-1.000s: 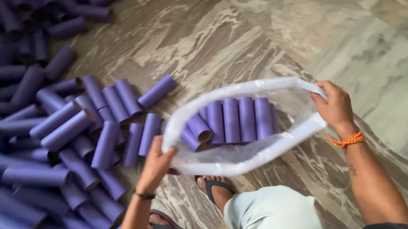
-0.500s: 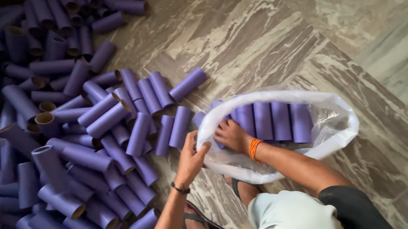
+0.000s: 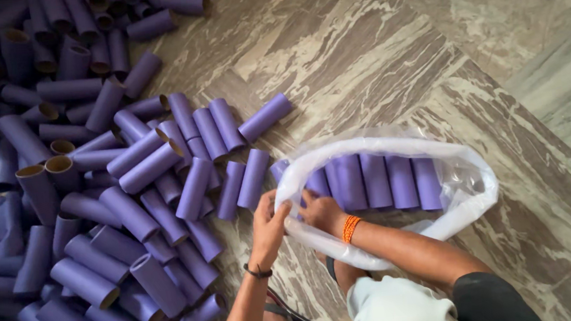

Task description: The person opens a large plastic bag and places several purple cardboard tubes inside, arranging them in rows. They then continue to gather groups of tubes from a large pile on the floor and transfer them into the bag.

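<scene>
Head view: both hands' fingers pinch plastic bag [image 3: 468,197] rim; tubes [image 3: 375,180] inside point away.

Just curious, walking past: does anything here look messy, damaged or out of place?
Nothing looks damaged. The purple tubes lie in a loose, jumbled heap on the floor, while those in the plastic bag stand in a neat row. Both hands grip the bag's rim.
</scene>
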